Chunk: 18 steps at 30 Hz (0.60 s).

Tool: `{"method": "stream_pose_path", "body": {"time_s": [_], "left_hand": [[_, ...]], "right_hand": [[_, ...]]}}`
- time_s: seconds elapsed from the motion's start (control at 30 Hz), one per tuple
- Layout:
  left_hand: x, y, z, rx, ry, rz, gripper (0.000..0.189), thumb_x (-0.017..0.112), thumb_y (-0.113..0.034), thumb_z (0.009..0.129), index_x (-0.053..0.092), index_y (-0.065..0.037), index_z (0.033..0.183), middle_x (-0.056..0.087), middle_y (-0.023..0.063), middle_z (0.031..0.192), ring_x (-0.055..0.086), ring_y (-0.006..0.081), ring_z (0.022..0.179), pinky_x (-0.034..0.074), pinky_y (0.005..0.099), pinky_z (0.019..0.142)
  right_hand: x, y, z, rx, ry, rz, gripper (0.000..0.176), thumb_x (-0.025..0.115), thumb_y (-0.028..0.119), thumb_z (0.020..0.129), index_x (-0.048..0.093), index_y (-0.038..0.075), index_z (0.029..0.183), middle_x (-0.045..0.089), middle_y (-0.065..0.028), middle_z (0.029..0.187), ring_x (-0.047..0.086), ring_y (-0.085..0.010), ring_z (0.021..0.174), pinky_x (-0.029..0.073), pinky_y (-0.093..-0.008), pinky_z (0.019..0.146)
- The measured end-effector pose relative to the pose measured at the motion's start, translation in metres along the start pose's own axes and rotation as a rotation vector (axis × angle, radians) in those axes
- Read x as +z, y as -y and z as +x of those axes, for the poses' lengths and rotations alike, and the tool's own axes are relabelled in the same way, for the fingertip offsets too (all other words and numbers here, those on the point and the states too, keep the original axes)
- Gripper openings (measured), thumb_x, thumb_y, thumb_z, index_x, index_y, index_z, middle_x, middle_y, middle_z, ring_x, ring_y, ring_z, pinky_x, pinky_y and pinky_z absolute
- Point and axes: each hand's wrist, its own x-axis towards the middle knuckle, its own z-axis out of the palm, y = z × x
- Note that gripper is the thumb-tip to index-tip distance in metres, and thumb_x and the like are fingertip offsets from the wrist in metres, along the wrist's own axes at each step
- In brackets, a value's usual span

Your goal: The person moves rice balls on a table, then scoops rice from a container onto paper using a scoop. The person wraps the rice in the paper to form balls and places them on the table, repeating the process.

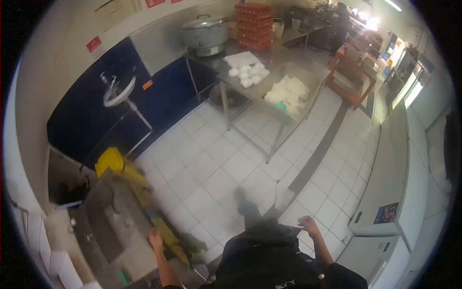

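Both hands are hanging well apart on the near side of the metal counter. The left hand is hovering just beside or over the edge of the sink, which is sitting to the near left of the counter. The right hand is curling its fingers to the near right of the counter (I can't tell whether either hand is gripping anything). A yellow bucket is standing left of the counter, beyond the sink. On the counter, white lumps are lying at the left, next to a tub holding more white stuff, while a big pot and stacked red trays are standing behind. A white freezer is running along the counter's right, across the floor.
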Motion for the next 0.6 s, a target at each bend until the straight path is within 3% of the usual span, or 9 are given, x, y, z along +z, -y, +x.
{"method": "stream_pose_path", "body": {"time_s": [0.07, 0.1, 0.13, 0.23, 0.27, 0.3, 0.37, 0.43, 0.6], "left_hand": [[0.037, 0.019, 0.023, 0.111, -0.098, -0.242, 0.031, 0.063, -0.031, 0.095, 0.067, -0.004, 0.110, 0.067, 0.0126, 0.110, 0.061, 0.0190, 0.097, 0.050, 0.0370, 0.083], [0.025, -0.028, 0.109, 0.166, 0.051, -0.659, 0.022, 0.062, -0.026, 0.096, 0.064, -0.004, 0.098, 0.062, 0.0065, 0.086, 0.057, 0.0180, 0.079, 0.048, 0.0345, 0.073], [0.086, -0.016, 0.131, -0.137, -0.004, -0.549, 0.018, 0.059, -0.024, 0.098, 0.062, -0.005, 0.096, 0.055, 0.0032, 0.080, 0.052, 0.0183, 0.070, 0.045, 0.0317, 0.068], [0.181, -0.072, 0.133, -0.349, 0.281, -0.301, 0.019, 0.060, -0.024, 0.098, 0.062, -0.006, 0.099, 0.056, 0.0048, 0.084, 0.053, 0.0199, 0.074, 0.045, 0.0334, 0.072], [0.201, -0.094, 0.131, -0.348, 0.388, -0.246, 0.019, 0.060, -0.024, 0.098, 0.063, -0.006, 0.100, 0.057, 0.0053, 0.085, 0.054, 0.0204, 0.076, 0.045, 0.0340, 0.073], [0.217, -0.114, 0.136, -0.342, 0.483, -0.205, 0.019, 0.060, -0.025, 0.098, 0.063, -0.006, 0.101, 0.058, 0.0058, 0.086, 0.054, 0.0209, 0.078, 0.045, 0.0345, 0.075], [0.237, -0.157, 0.156, -0.329, 0.617, -0.142, 0.020, 0.060, -0.025, 0.098, 0.064, -0.006, 0.102, 0.059, 0.0069, 0.089, 0.055, 0.0219, 0.081, 0.045, 0.0356, 0.077], [0.253, -0.186, 0.194, -0.327, 0.691, -0.080, 0.021, 0.060, -0.026, 0.098, 0.064, -0.007, 0.104, 0.060, 0.0079, 0.091, 0.056, 0.0230, 0.084, 0.046, 0.0367, 0.080], [0.254, -0.231, 0.342, -0.270, 0.727, 0.084, 0.023, 0.060, -0.027, 0.097, 0.066, -0.007, 0.108, 0.063, 0.0106, 0.098, 0.058, 0.0256, 0.092, 0.046, 0.0395, 0.086]], "right_hand": [[0.001, 0.023, -0.028, 0.004, -0.194, -0.178, 0.037, 0.073, 0.028, 0.087, 0.059, 0.005, 0.111, 0.067, -0.0092, 0.099, 0.069, -0.0247, 0.091, 0.053, -0.0384, 0.071], [0.080, 0.072, 0.030, 0.091, -0.190, -0.111, 0.035, 0.073, 0.027, 0.086, 0.059, 0.004, 0.110, 0.067, -0.0086, 0.097, 0.068, -0.0230, 0.089, 0.053, -0.0369, 0.070], [0.078, 0.102, 0.058, 0.121, -0.238, -0.091, 0.034, 0.072, 0.026, 0.086, 0.060, 0.004, 0.108, 0.066, -0.0081, 0.095, 0.067, -0.0213, 0.086, 0.052, -0.0354, 0.069], [0.121, 0.145, 0.202, -0.113, -0.202, -0.124, 0.022, 0.071, 0.024, 0.088, 0.069, 0.002, 0.091, 0.068, -0.0063, 0.075, 0.062, -0.0170, 0.066, 0.046, -0.0332, 0.055], [0.148, 0.153, 0.249, -0.424, -0.167, -0.296, 0.021, 0.068, 0.022, 0.088, 0.069, 0.002, 0.096, 0.068, -0.0052, 0.079, 0.062, -0.0188, 0.070, 0.050, -0.0343, 0.062], [0.204, 0.248, 0.207, -0.420, -0.097, 0.114, 0.025, 0.066, 0.021, 0.088, 0.067, 0.000, 0.102, 0.068, -0.0075, 0.087, 0.062, -0.0196, 0.080, 0.052, -0.0355, 0.074], [0.256, 0.230, 0.392, -0.570, 0.339, -0.018, 0.035, 0.068, 0.023, 0.088, 0.063, 0.000, 0.113, 0.067, -0.0116, 0.109, 0.062, -0.0218, 0.100, 0.050, -0.0373, 0.090], [0.327, 0.426, 0.309, -0.669, 0.333, -0.590, 0.038, 0.068, 0.024, 0.089, 0.062, 0.000, 0.117, 0.066, -0.0146, 0.115, 0.061, -0.0293, 0.107, 0.049, -0.0394, 0.094], [0.402, 0.572, 0.391, -0.693, 0.082, -0.608, 0.058, 0.073, 0.029, 0.086, 0.053, 0.002, 0.132, 0.056, -0.0251, 0.127, 0.053, -0.0399, 0.120, 0.044, -0.0445, 0.104]]}}
